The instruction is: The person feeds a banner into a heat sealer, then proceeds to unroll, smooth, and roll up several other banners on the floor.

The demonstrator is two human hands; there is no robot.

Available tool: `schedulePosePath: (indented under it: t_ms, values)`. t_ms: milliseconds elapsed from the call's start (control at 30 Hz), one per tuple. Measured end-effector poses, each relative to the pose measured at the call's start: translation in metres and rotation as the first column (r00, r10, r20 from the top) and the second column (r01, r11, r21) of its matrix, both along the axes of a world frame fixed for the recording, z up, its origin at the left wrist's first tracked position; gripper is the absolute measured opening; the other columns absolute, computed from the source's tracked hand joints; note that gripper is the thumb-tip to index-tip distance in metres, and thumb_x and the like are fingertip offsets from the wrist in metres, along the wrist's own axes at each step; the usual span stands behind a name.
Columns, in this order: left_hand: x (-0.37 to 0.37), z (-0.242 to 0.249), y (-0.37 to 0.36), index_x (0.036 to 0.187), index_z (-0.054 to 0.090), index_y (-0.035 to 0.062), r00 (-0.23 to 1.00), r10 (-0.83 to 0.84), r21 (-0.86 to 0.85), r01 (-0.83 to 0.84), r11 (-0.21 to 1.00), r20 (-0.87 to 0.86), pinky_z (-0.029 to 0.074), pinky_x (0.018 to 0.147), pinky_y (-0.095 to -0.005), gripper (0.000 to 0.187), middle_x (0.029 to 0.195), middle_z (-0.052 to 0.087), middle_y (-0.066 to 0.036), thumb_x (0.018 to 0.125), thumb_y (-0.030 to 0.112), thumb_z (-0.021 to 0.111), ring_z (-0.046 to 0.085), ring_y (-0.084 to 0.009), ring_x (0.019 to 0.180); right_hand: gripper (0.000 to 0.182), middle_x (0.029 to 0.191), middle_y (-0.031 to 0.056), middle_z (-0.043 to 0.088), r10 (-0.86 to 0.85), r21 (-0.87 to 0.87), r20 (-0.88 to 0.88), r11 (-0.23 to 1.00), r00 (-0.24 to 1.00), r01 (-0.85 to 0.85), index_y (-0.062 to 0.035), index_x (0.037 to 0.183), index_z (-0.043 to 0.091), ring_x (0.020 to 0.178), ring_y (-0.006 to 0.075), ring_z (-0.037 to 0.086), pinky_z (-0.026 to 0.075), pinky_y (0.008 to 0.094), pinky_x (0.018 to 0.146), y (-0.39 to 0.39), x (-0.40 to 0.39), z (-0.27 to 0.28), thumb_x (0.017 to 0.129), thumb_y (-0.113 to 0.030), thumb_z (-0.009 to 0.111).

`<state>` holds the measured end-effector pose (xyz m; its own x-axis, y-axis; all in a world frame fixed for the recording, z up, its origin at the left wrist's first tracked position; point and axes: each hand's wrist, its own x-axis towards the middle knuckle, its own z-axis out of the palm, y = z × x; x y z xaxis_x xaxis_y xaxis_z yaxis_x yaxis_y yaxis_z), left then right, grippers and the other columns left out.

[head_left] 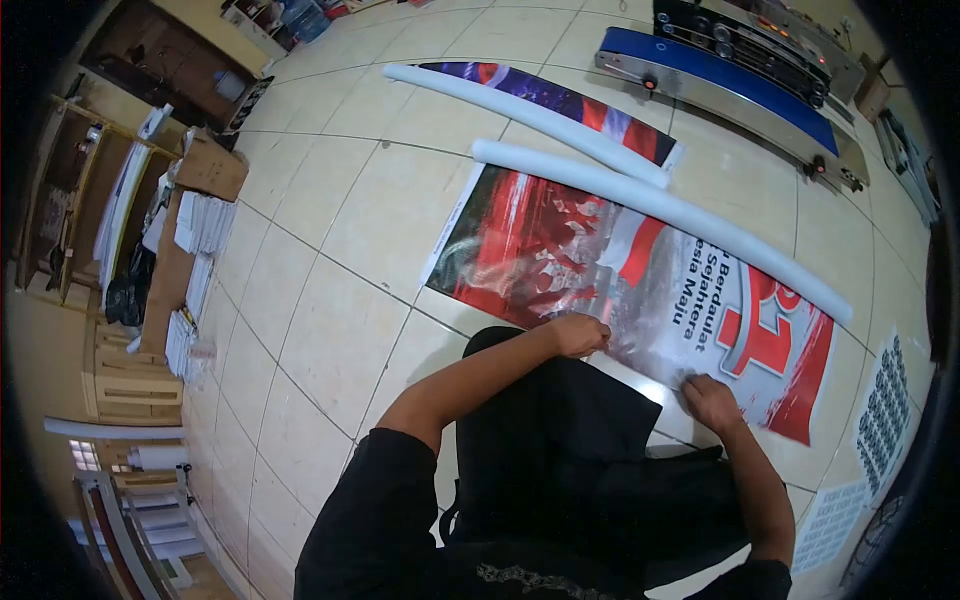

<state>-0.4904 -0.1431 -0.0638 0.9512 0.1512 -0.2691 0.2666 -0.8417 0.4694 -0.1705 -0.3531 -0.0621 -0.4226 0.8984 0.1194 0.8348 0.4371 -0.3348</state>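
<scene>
A printed red and white banner (540,245) lies partly unrolled on the tiled floor, its far part wound into a white roll (660,210). At the banner's near edge, left of centre, my left hand (582,335) has its fingers closed on the edge. Farther right, my right hand (712,402) is at the same edge with curled fingers; its fingertips are hard to make out. Beyond the banner is a second, darker banner (560,105), also partly rolled, with its white roll (520,112) on the near side.
A blue and black machine (720,90) stands at the far right. Printed sheets (882,410) lie on the floor (330,240) at the right. Along the left are shelves (75,200), a cardboard box (210,168) and paper stacks (205,222). My black-clothed legs are below the banner.
</scene>
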Motion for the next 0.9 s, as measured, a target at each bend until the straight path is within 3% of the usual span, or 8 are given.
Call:
schedulePosePath:
  t_ms: [233, 333, 467, 567, 633, 700, 800, 900]
  values:
    - [-0.063, 0.02, 0.06, 0.099, 0.071, 0.0082, 0.972, 0.064, -0.083, -0.085, 0.993, -0.228, 0.05, 0.085, -0.0461, 0.02, 0.107, 0.068, -0.014, 0.086, 0.023, 0.066, 0.065, -0.035, 0.096, 0.02, 0.092, 0.0176, 0.067, -0.304, -0.528, 0.182, 0.772, 0.935, 0.354, -0.0017, 0.098, 0.068, 0.084, 0.0356, 0.065, 0.052, 0.0437, 0.075, -0.07, 0.132, 0.0, 0.083, -0.014, 0.063]
    - [-0.075, 0.029, 0.079, 0.102, 0.07, 0.0078, 0.952, 0.21, -0.124, -0.241, 0.962, -0.224, 0.047, 0.09, -0.0474, 0.028, 0.109, 0.067, -0.018, 0.091, 0.032, 0.063, 0.064, -0.0367, 0.099, 0.015, 0.081, 0.0132, 0.065, -0.527, -0.682, 0.081, 0.59, 0.846, 0.432, 0.0009, 0.092, 0.066, 0.072, 0.0216, 0.061, 0.049, 0.0357, 0.068, -0.076, 0.173, 0.007, 0.087, -0.012, 0.064]
    - [-0.084, 0.015, 0.097, 0.11, 0.068, 0.0074, 0.933, 0.3, -0.097, -0.323, 0.941, -0.2, 0.045, 0.096, -0.0473, 0.039, 0.112, 0.066, -0.02, 0.098, 0.04, 0.051, 0.062, -0.0386, 0.107, 0.012, 0.075, 0.0135, 0.063, -0.689, -0.775, -0.15, 0.527, 0.709, 0.348, 0.0022, 0.087, 0.061, 0.067, 0.0201, 0.057, 0.048, 0.0347, 0.068, -0.075, 0.205, -0.047, 0.085, -0.01, 0.06]
    - [-0.072, 0.01, 0.11, 0.117, 0.067, 0.0083, 0.868, 0.389, -0.017, -0.414, 0.91, -0.307, 0.046, 0.097, -0.0454, 0.04, 0.117, 0.065, -0.019, 0.099, 0.038, 0.047, 0.061, -0.0371, 0.112, 0.041, 0.113, 0.0208, 0.063, -0.637, -0.26, 0.054, 0.735, 0.769, 0.626, -0.0011, 0.118, 0.058, 0.105, 0.0333, 0.062, 0.048, 0.0426, 0.092, -0.056, 0.19, -0.031, 0.081, -0.016, 0.069]
    - [-0.061, 0.016, 0.112, 0.119, 0.066, 0.01, 0.878, 0.425, 0.034, -0.429, 0.903, -0.221, 0.048, 0.094, -0.0445, 0.039, 0.116, 0.067, -0.017, 0.098, 0.037, 0.048, 0.062, -0.035, 0.111, 0.058, 0.128, 0.0249, 0.056, -0.61, -0.319, -0.082, 0.765, 0.788, 0.56, -0.0018, 0.13, 0.053, 0.122, 0.0391, 0.053, 0.042, 0.0456, 0.104, -0.029, 0.15, -0.006, 0.078, -0.02, 0.073]
    - [-0.055, 0.003, 0.114, 0.125, 0.063, 0.0169, 0.844, 0.52, 0.023, -0.521, 0.853, -0.132, 0.051, 0.087, -0.0413, 0.033, 0.107, 0.07, -0.013, 0.096, 0.028, 0.052, 0.066, -0.0298, 0.099, 0.063, 0.133, 0.0237, 0.054, -0.321, -0.215, -0.101, 0.931, 0.942, 0.294, -0.0026, 0.134, 0.051, 0.124, 0.0389, 0.052, 0.041, 0.0458, 0.106, 0.001, 0.094, 0.03, 0.078, -0.022, 0.074]
    - [-0.056, -0.008, 0.117, 0.119, 0.064, 0.0155, 0.779, 0.622, -0.022, -0.625, 0.78, -0.08, 0.052, 0.08, -0.0402, 0.034, 0.1, 0.07, -0.013, 0.09, 0.034, 0.064, 0.068, -0.028, 0.094, 0.057, 0.13, 0.0186, 0.058, -0.287, -0.192, -0.057, 0.943, 0.956, 0.272, -0.0035, 0.127, 0.058, 0.118, 0.0361, 0.056, 0.046, 0.0449, 0.1, 0.022, 0.038, 0.03, 0.074, -0.017, 0.072]
    - [-0.038, 0.027, 0.096, 0.114, 0.066, 0.0099, 0.689, 0.721, 0.37, -0.653, 0.661, -0.071, 0.049, 0.087, -0.0446, 0.041, 0.104, 0.07, -0.014, 0.086, 0.04, 0.069, 0.065, -0.0323, 0.103, 0.042, 0.118, 0.0139, 0.065, -0.362, -0.235, -0.084, 0.912, 0.928, 0.335, -0.0049, 0.112, 0.068, 0.105, 0.0334, 0.063, 0.052, 0.0433, 0.089, 0.026, 0.031, 0.007, 0.071, -0.011, 0.067]
